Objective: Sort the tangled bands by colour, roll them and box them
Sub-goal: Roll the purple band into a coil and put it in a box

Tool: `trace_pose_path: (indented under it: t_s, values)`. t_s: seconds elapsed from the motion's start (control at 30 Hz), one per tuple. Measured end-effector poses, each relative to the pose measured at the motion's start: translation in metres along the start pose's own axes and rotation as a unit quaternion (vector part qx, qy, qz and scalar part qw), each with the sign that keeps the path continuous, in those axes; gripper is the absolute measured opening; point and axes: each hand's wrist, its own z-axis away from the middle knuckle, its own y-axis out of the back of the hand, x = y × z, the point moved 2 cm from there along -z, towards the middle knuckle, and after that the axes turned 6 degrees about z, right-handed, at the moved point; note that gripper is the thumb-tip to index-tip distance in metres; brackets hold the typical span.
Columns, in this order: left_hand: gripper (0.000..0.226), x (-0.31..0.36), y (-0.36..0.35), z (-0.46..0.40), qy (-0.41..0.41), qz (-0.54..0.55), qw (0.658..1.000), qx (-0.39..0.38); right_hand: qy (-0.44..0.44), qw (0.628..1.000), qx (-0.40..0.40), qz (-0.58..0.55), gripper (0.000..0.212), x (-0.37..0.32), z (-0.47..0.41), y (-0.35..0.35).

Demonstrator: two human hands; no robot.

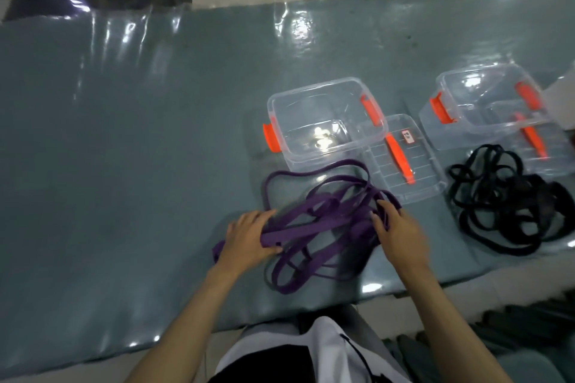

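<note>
Between both hands (249, 235), purple bands (323, 221) sprawled crosswise.

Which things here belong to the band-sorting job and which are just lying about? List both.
Job: purple bands, held by left hand and right hand; black bands; two clear boxes; their lids.

Lying about: only the plastic table cover.

Both hands (249, 235) (396, 231) grip tangled purple bands (314, 224) near boxes (323, 118).

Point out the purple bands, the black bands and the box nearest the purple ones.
purple bands (314, 221): head view, on a flat strand mid-tangle.
black bands (497, 211): head view, on strands at the pile's middle.
clear box (311, 90): head view, on its far rim.
</note>
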Motion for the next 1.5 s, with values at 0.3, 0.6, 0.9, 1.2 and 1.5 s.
trace_pose_path:
  t_s: [0.3, 0.6, 0.9, 1.2, 1.5]
  values:
    - [0.078, -0.057, 0.009, 0.039, 0.114, 0.038, 0.993, 0.018, 0.141, 0.986, -0.039, -0.081, 0.033, -0.004, -0.023, -0.012]
    - [0.044, -0.001, 0.024, 0.052, 0.268, 0.268, 0.886, 0.266, 0.235, 0.962, -0.063, -0.126, 0.024, 0.004, -0.055, 0.004]
    - [0.036, 0.145, 0.078, 0.057, 0.096, 0.241, 0.879, 0.401, 0.280, 0.940, -0.044, -0.189, 0.011, -0.008, -0.079, 0.054]
    - [0.042, 0.242, 0.116, 0.062, -0.025, 0.220, 0.907, 0.358, 0.466, 0.814, -0.126, -0.322, 0.065, -0.070, -0.064, 0.140]
    - [0.033, 0.260, 0.090, 0.018, -0.094, 0.443, 0.810, 0.372, 0.355, 0.819, -0.046, -0.448, 0.035, -0.087, -0.041, 0.157]
